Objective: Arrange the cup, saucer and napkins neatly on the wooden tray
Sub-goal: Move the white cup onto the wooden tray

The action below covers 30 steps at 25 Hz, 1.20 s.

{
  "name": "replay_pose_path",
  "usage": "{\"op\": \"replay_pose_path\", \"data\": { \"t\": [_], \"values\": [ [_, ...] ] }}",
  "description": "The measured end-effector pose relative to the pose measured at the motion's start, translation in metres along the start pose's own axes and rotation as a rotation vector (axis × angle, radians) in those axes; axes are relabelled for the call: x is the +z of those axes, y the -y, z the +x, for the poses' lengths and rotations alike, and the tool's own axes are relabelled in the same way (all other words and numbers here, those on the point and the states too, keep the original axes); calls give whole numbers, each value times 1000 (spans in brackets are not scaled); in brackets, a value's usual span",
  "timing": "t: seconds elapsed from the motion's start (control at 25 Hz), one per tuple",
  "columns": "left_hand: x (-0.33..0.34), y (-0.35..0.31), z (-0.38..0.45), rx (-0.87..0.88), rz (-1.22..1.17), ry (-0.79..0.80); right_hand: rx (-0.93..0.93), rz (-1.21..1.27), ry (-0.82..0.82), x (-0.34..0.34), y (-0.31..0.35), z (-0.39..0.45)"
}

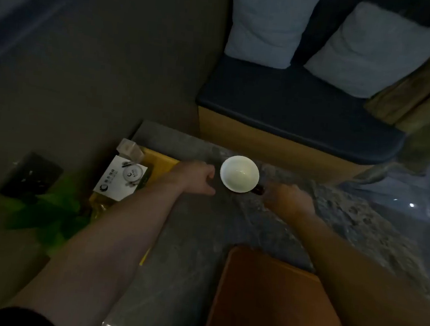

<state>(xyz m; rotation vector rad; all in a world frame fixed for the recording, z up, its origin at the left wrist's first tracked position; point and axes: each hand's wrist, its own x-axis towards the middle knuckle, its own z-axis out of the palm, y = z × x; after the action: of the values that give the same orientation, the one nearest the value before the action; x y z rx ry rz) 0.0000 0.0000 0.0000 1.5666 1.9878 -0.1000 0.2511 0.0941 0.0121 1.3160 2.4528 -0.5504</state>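
A white cup [239,174] with a dark handle stands upright on the grey stone table [196,240]. My right hand [288,198] is at the cup's right, fingers at the dark handle. My left hand [196,177] lies just left of the cup, fingers curled, close to its side. Further left, a yellow wooden tray [160,162] holds a white printed napkin or card [120,178] and a clear glass [129,150]. My left forearm covers part of the tray. No saucer can be made out.
A brown chair seat [273,305] sits at the table's near edge. Beyond the table stands a bench with a dark cushion [300,113] and two white pillows [269,23]. A green plant [46,215] and a dark wall plate [31,176] lie to the left.
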Motion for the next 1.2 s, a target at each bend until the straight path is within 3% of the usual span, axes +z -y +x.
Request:
{"op": "replay_pose_path", "data": {
  "t": [0.12, 0.36, 0.76, 1.2],
  "values": [
    [-4, -4, 15, 9, -7, -34, -76, 10, -81, 2, 1, 19],
    [-5, -12, 38, 90, -103, -5, -62, 40, -36, 19, -1, 39],
    [17, -14, 39, 88, -253, -90, -66, 294, -234, 34, -2, 28],
    [59, -33, -11, 63, -417, -202, -42, 339, -208, 44, -7, -20]
  ]
}}
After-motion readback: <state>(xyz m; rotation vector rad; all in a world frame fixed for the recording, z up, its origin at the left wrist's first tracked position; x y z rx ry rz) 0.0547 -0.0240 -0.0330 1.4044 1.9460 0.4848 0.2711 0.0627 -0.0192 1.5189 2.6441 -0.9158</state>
